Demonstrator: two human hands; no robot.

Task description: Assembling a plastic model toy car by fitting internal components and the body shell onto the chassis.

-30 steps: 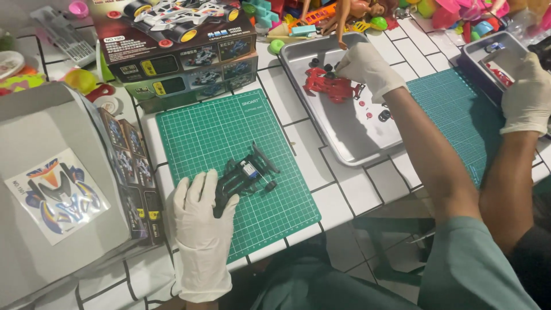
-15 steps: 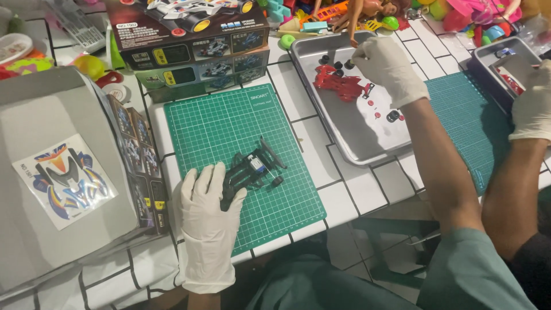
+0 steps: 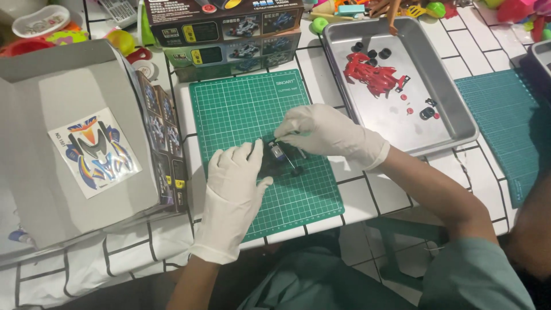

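A small black toy car chassis [image 3: 282, 158] lies near the middle of a green cutting mat [image 3: 241, 109]. My left hand [image 3: 234, 192], in a white glove, rests flat on the mat with its fingertips and thumb holding the chassis's left end. My right hand [image 3: 327, 135], also gloved, comes in from the right and pinches the top of the chassis. Part of the chassis is hidden under both hands.
A metal tray [image 3: 456, 100] at the right holds a red car body [image 3: 373, 74], black wheels and small red bits. Kit boxes [image 3: 229, 28] stand behind the mat. An open grey box with a sticker sheet [image 3: 97, 152] is at the left. A co-worker's arm [image 3: 534, 229] is at the right edge.
My right hand has left the red car body in the tray and come down onto the chassis. My left hand has closed in on the chassis. The view has shifted and zoomed closer.
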